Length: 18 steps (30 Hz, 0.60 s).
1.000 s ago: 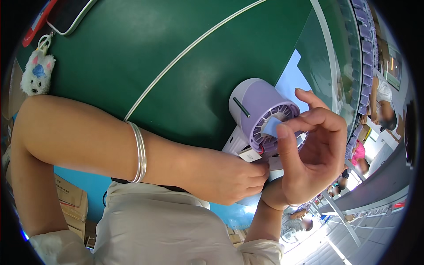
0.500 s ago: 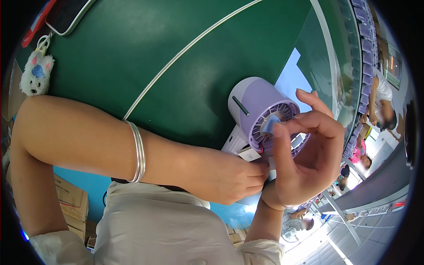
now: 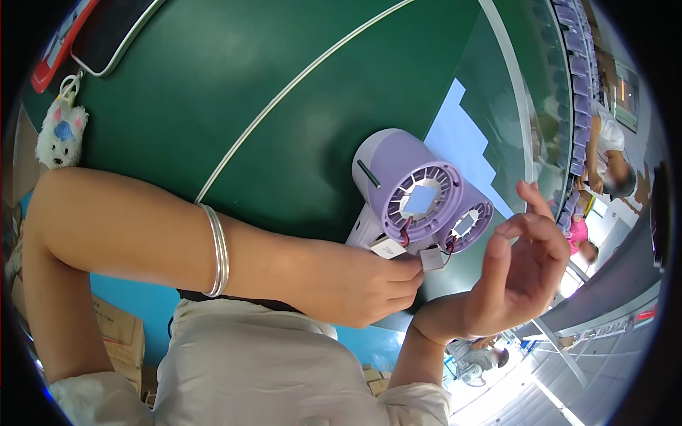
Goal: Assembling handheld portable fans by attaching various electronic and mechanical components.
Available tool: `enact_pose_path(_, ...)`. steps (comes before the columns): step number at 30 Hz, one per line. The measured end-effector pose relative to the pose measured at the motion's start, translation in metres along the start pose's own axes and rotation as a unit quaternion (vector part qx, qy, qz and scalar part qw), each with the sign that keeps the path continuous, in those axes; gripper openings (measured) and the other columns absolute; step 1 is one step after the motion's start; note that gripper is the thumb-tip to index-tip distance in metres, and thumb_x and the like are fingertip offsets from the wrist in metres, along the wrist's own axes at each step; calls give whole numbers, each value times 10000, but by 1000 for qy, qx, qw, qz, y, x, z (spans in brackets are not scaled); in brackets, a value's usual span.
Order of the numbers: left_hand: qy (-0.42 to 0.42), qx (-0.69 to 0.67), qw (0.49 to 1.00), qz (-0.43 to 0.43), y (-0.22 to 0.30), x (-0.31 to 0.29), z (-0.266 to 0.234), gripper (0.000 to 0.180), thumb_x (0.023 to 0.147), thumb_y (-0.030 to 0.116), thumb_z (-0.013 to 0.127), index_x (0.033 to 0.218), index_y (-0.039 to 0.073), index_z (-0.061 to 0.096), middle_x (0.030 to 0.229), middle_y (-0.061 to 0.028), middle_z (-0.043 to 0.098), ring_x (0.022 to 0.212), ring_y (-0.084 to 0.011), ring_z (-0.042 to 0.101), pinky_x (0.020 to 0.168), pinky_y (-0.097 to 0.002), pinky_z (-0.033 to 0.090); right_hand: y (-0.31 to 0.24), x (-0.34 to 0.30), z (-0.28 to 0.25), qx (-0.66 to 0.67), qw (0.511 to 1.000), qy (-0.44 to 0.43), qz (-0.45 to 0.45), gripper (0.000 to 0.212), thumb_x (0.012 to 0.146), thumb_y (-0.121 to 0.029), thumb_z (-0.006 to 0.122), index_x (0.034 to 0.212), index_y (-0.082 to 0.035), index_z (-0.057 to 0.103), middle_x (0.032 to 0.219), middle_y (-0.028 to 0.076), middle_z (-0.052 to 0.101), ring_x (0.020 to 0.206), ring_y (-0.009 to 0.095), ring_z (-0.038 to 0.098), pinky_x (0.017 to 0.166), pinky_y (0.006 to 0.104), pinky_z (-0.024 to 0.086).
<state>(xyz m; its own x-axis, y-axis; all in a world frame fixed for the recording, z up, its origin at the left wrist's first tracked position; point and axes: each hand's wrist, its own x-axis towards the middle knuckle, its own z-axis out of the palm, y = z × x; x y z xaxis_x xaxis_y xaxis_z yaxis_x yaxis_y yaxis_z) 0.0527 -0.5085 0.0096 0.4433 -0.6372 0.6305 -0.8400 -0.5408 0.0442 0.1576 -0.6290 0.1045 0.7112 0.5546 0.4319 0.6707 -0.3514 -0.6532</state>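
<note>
Two purple fan housings with slotted round ends lie side by side on the green table. In the middle of the nearer, larger-looking housing (image 3: pixel 383 153) sits a pale blue square pad (image 3: pixel 420 199). The other housing (image 3: pixel 477 231) also has a pale blue patch at its centre. Red and dark wires run from them to two white blocks, one (image 3: pixel 388 248) beside my left hand (image 3: pixel 373 287) and one (image 3: pixel 431 258) just past its fingertips. My left fingers are closed round the lower parts, their grip partly hidden. My right hand (image 3: pixel 522 273), fingers bent and apart, is empty, right of the housings.
A pale blue sheet (image 3: pixel 462 138) with a stepped edge lies behind the housings. White cord (image 3: pixel 284 92) crosses the green table (image 3: pixel 213 64). At far left are a phone (image 3: pixel 110 35) and a plush charm (image 3: pixel 62 133). Purple parts (image 3: pixel 581 85) line the right; people sit beyond.
My right hand has let go of the blue pad on the nearer housing and drawn away to the right. The pad now lies flat there. The housings have shifted slightly left in view.
</note>
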Motion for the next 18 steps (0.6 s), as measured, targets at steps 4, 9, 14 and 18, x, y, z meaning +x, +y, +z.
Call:
enact_pose_path(4, -21, -5, 1000, 1, 1, 1, 0, 296, 861, 258, 590, 951, 11, 727, 1126, -103, 656, 1115, -272, 577, 1034, -418, 403, 11, -11, -11, -100, 993, -38, 49, 264, 765, -38, 726, 1015, 26, 667, 913, 115, 620, 1142, 368, 577, 1056, 518, 374)
enact_pose_path(9, -27, -16, 999, 14, -2, -1, -5, 336, 860, 273, 587, 999, -4, 715, 1169, -137, 642, 1151, -284, 571, 1030, -412, 408, 18, -35, -9, -223, 974, -43, -17, 310, 742, -80, 750, 1045, -27, 719, 1049, 110, 609, 1162, 385, 564, 1067, 560, 351)
enact_pose_path(14, -32, -19, 999, 12, -4, -2, -6, 336, 861, 268, 574, 993, -12, 706, 1171, -137, 634, 1156, -285, 570, 1025, -406, 415, 17, -44, -9, -262, 963, -59, -21, 332, 740, -100, 739, 1071, -95, 755, 1092, 88, 605, 1200, 383, 541, 1077, 609, 305)
enact_pose_path(18, -23, -24, 999, 8, -3, -2, -4, 338, 860, 270, 571, 993, -12, 701, 1170, -134, 632, 1159, -288, 570, 1029, -407, 417, 17, -44, -10, -276, 959, -63, -30, 306, 740, -111, 739, 1043, -130, 779, 1095, 70, 623, 1211, 381, 537, 1081, 615, 294)
